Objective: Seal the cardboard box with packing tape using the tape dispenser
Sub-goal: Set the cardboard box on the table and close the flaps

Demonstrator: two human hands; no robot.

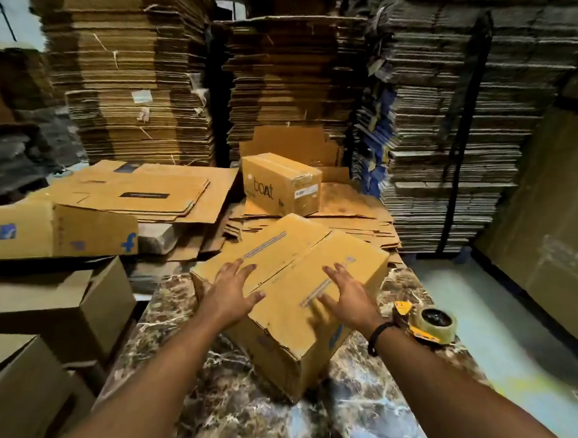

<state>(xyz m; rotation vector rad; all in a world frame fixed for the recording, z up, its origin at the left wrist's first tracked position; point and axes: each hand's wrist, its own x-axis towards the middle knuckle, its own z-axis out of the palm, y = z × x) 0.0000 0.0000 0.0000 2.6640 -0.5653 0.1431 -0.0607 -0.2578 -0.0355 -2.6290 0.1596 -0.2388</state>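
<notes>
Fingers (241,269) of the left hand (229,295) are spread flat and released, pressing on the near left part of the cardboard box (295,286) top; those of the right hand (348,299) are likewise splayed and grasping nothing, laid over the near right flap. Both forearms reach in from the bottom of the view, and the right wrist carries a dark band (381,335).

The cardboard box sits turned at an angle on the marbled worktop (224,409), its top flaps folded shut with the centre seam running between the two hands — no tape is visible along that seam, only old grey strips on each flap. Just beside the right wrist, on the worktop's right edge, lies the tape dispenser (426,324), yellow-framed with a roll of clear tape, touched by neither hand.

Beyond the box lies a spread of flattened cardboard sheets (359,221), and on them stands a smaller sealed carton (280,185) printed "boat". To the left are more cartons (59,300), one with a blue logo. Behind everything rise tall stacks of flattened cardboard (130,76) — brown at the left and centre, greyer at the right.
</notes>
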